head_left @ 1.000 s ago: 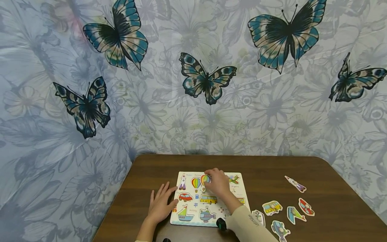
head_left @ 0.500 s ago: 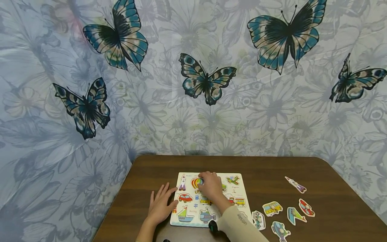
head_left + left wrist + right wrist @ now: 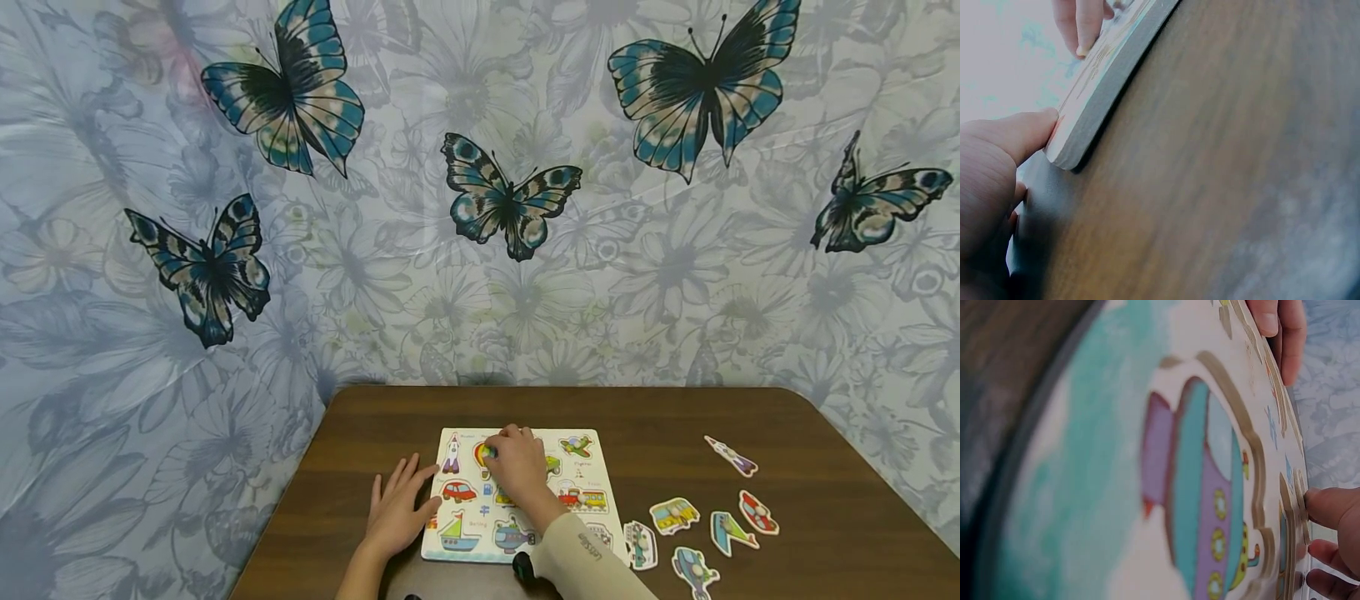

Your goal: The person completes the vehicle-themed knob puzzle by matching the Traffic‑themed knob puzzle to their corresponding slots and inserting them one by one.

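Note:
In the head view a white wooden puzzle board (image 3: 487,543) with printed vehicles lies on the brown table. My right hand (image 3: 519,463) is over its upper part, thumb and fingers pinching a striped hot-air balloon puzzle piece (image 3: 479,453) at the balloon recess; the hand hides much of the piece. From the right wrist, the thumb (image 3: 1325,505) shows at the piece's thin edge, beyond the helicopter recess (image 3: 1207,481). My left hand (image 3: 399,510) lies at the board's left side, fingers spread and fairly straight. In the left wrist view its thumb (image 3: 1032,128) touches the board's edge.
Right of the board lie loose puzzle pieces: a rocket (image 3: 731,456), a bus (image 3: 674,516), a red car (image 3: 758,512), a sailboat (image 3: 732,533), a helicopter (image 3: 695,572) and another piece (image 3: 641,546) by the board's edge. A butterfly-patterned cloth (image 3: 517,333) hangs behind the table.
My right hand has moved left with the balloon piece, from beside the printed balloon to over it. The left hand has stayed at the board's side.

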